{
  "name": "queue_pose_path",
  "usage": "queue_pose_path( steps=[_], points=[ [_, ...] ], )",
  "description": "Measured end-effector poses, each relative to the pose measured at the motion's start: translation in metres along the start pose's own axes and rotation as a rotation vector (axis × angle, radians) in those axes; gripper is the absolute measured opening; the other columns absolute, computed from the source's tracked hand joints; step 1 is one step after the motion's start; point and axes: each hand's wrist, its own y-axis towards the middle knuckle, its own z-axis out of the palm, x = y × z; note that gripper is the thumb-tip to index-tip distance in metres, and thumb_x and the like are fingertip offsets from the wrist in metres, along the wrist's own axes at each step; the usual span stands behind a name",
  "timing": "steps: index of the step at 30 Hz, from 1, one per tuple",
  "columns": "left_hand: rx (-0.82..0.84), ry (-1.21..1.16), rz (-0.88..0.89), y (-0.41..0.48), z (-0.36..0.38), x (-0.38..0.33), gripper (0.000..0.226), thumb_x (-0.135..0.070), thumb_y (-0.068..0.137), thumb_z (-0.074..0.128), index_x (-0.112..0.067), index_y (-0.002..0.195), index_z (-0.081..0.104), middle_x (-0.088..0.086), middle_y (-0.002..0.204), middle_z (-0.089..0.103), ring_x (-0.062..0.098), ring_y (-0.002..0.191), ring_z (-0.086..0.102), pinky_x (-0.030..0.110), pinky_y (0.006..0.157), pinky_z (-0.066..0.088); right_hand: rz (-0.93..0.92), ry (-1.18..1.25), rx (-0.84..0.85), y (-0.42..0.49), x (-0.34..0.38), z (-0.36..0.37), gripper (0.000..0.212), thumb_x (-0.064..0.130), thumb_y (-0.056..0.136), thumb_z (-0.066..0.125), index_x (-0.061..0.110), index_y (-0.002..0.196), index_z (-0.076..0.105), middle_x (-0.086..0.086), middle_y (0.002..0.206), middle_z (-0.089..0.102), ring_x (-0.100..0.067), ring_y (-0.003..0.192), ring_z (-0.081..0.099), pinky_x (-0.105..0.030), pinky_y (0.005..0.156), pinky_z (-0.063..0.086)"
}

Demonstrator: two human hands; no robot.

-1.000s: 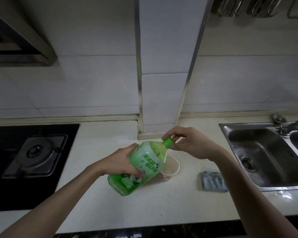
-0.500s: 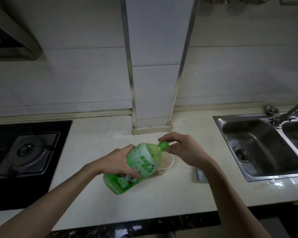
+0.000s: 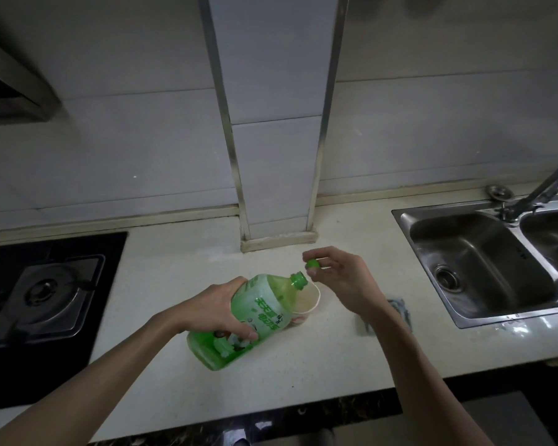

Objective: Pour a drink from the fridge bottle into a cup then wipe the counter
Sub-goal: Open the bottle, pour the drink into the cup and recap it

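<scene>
Bottle (image 3: 255, 320) tilted hard, neck over cup (image 3: 306, 299) rim, base low toward counter (image 3: 303, 375) edge. Left hand (image 3: 216, 312) wrapped round bottle mid-body, fingers curled and pressed on label, thumb on far side. Right hand (image 3: 339, 278) just behind cup, thumb + forefinger pinching cap (image 3: 312, 263), other fingers loosely spread. Cap off, neck open. No stream visible yet; cup looks empty, though inside partly hidden by bottle.

Risks, judged from this:
- Cup light, nothing steadying it, bottle neck touching or nearly touching rim (cannot tell which). Nudge from neck prob tips cup, spill on counter.
- Bottle roughly half full, liquid pooled at low end. More tilt could send a surge, overshoot far rim of cup.
- One-handed grip on wide bottle, wall likely soft; squeeze could spurt liquid past cup.
- Cap held in pinch only; dropped cap could land in cup or roll toward sink (image 3: 484, 268) right of cup.
- Cloth (image 3: 400, 312) right of cup, partly under right forearm; in easy reach for wipe, but sleeve-less arm dragging it could shift it.
- Stove (image 3: 45, 300) well left of cup, no issue.
</scene>
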Motion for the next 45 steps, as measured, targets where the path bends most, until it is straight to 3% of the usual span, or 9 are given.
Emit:
queue_pose_path(
  steps=[6, 14, 23, 45],
  points=[
    [-0.018, 0.05, -0.008, 0.005, -0.001, 0.003, 0.07, -0.047, 0.058, 0.09, -0.036, 0.114, 0.05, -0.011, 0.103, 0.069, 0.006, 0.09, 0.07, 0.025, 0.073, 0.06, 0.038, -0.075, -0.123, -0.002, -0.017, -0.012, 0.026, 0.014, 0.085, 0.073, 0.013, 0.111, 0.07, 0.0, 0.098, 0.073, -0.012, 0.087, 0.071, -0.025, 0.079, 0.058],
    [-0.048, 0.148, -0.077, 0.016, 0.001, 0.014, 0.077, -0.056, 0.055, 0.087, -0.034, 0.117, 0.047, -0.012, 0.102, 0.067, 0.007, 0.091, 0.067, 0.031, 0.08, 0.059, 0.205, -0.052, -0.266, -0.011, -0.058, -0.006, 0.025, 0.018, 0.085, 0.073, 0.011, 0.108, 0.071, 0.001, 0.084, 0.074, -0.009, 0.07, 0.068, -0.023, 0.069, 0.053],
    [-0.047, 0.304, -0.125, 0.024, 0.003, 0.02, 0.078, -0.059, 0.054, 0.084, -0.028, 0.116, 0.046, -0.008, 0.1, 0.065, 0.01, 0.088, 0.065, 0.036, 0.079, 0.058, 0.315, -0.077, -0.256, -0.025, -0.076, -0.004, 0.028, 0.023, 0.088, 0.069, 0.012, 0.114, 0.068, 0.0, 0.094, 0.072, -0.01, 0.078, 0.069, -0.011, 0.06, 0.049],
    [-0.003, 0.372, -0.157, 0.031, 0.006, 0.026, 0.075, -0.058, 0.058, 0.084, -0.026, 0.114, 0.046, -0.01, 0.099, 0.064, 0.008, 0.087, 0.065, 0.03, 0.076, 0.058, 0.361, -0.075, -0.266, -0.03, -0.091, -0.006, 0.03, 0.027, 0.086, 0.072, 0.013, 0.113, 0.07, 0.002, 0.092, 0.073, -0.008, 0.076, 0.069, -0.013, 0.062, 0.051]
  ],
)
